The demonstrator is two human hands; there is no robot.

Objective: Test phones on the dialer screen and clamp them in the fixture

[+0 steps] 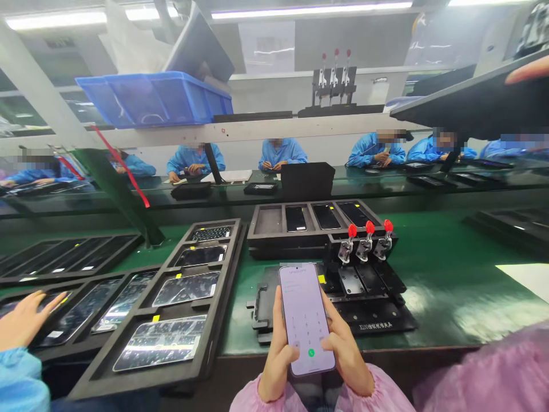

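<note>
I hold a smartphone (305, 312) upright in both hands near the bench's front edge; its lit screen shows a dial pad. My left hand (277, 357) wraps the phone's left side, thumb lying on the lower screen. My right hand (346, 355) grips the right side, thumb bent toward the bottom of the screen. Right behind the phone sits a black clamp fixture (369, 289) with three red-knobbed toggle clamps (366, 240).
A black tray (223, 269) holding several wrapped phones lies to my left, more trays (64, 260) beyond it. Another tray (266, 220) with phones stands behind the fixture. A co-worker's hand (23, 317) in a blue sleeve reaches over the left trays. People in blue sit across the green bench (450, 269).
</note>
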